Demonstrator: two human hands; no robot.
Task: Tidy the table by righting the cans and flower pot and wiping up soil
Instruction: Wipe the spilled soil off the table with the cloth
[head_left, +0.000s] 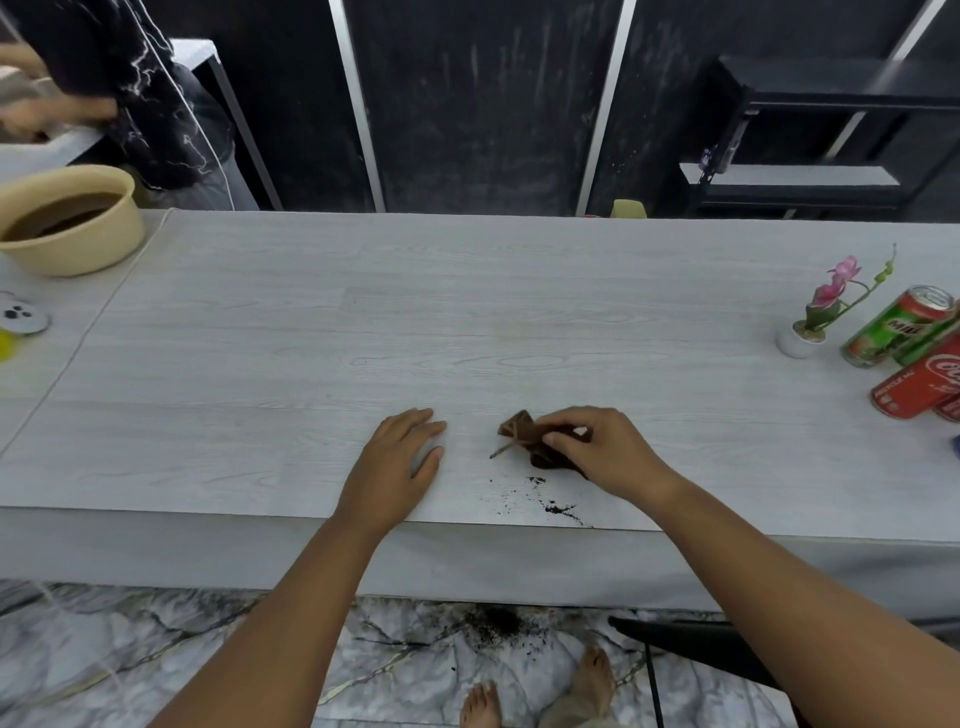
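- My right hand (602, 452) pinches a small brown cloth (524, 431) with thumb and fingers curled on it. It sits on the table (311, 338), low in the middle.
- My left hand (400, 452) lies flat on the table at 9 o'clock from the cloth. Its fingers are straight and close together, and it holds nothing.
- The soil (556, 506) is a thin black sprinkle at 6 o'clock from the cloth, right by the near edge of the table.
- If I wipe toward me, the crumbs could fall off the edge. There is already a dark pile of spilled soil on the floor (493, 623) under that spot.
- The cloth is bunched up small. If I press hard, I think it may smear the soil into streaks and not lift it.
- I only hold the cloth by a pinch, so it could slip out on a fast swipe.
- The flower pot (797, 340), the Milo can (893, 327) and the Coca-Cola can (919, 387) stand close together far off at 2 o'clock. They look stood up, though the wide view tips them.
- A big swing of my right arm that way could knock them down.
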